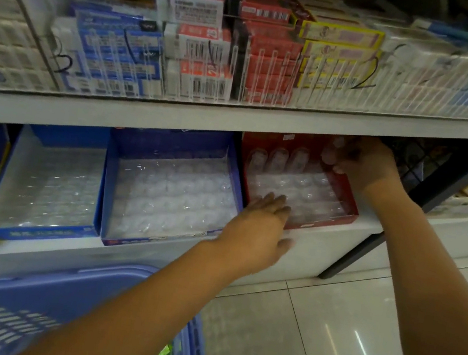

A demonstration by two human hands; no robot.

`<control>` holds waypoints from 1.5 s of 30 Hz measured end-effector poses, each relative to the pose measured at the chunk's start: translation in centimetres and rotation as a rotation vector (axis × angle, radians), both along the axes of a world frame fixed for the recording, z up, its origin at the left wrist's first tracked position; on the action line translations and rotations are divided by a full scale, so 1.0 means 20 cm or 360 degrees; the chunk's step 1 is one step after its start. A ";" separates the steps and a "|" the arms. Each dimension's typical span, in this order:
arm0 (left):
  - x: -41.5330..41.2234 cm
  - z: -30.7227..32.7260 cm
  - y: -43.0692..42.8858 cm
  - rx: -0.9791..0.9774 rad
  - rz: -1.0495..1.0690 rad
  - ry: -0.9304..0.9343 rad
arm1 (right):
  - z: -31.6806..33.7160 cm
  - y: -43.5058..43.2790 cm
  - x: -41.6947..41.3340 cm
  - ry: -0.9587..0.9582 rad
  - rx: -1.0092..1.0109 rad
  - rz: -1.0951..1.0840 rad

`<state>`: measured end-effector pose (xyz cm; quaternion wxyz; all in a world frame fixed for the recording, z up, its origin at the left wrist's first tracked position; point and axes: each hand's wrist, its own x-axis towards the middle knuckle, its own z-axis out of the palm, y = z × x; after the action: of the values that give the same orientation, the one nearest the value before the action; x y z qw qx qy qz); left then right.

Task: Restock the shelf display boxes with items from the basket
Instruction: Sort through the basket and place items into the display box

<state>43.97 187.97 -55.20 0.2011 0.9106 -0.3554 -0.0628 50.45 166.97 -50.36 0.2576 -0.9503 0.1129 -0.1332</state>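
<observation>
At the lower left, a blue slotted plastic basket (9, 292) sits below the shelf, with green and blue wrappers showing at its right side. On the lower white shelf above it stands an open blue cardboard display box (40, 234), lined with a clear moulded plastic tray. Just beside it is a second blue cardboard display box (107, 188) with the same kind of tray.

Next to the right comes a red cardboard display box (263, 140), also lined with a clear tray, with a row of small clear capsule-shaped items (278, 160) upright along its back. The left hand (258, 227) lies over the front left corner of this box, fingers straight and spread, tips touching the tray, holding nothing. The right hand (366, 164) is at the box's back right corner under the upper shelf board (235, 119), fingers curled round a blurred cluster of small clear items (333, 153).

Above, behind clear dividers, stand blue-and-white packs (114, 57), red-and-white packs (204, 49) and yellow-edged packs (338, 55).
</observation>
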 end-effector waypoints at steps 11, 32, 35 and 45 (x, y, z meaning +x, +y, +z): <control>-0.01 -0.06 0.03 0.0168 -0.0059 -0.0132 | -0.08 -0.06 0.05 -0.0103 -0.0445 0.0214; -0.26 0.06 0.43 -0.0745 0.0285 -0.0003 | 0.21 0.46 -0.21 0.0422 -0.0231 0.0404; -0.46 -0.04 0.83 -0.0642 0.0613 0.0140 | 0.25 0.86 -0.38 0.0679 -0.0394 0.0980; -0.74 -0.73 1.69 0.0125 0.1411 0.0906 | -0.84 1.73 -0.88 0.1539 -0.0304 0.1477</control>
<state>29.16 221.82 -69.87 0.2626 0.9273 0.1351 -0.2300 32.81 201.60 -67.22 0.1236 -0.8716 -0.2165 0.4220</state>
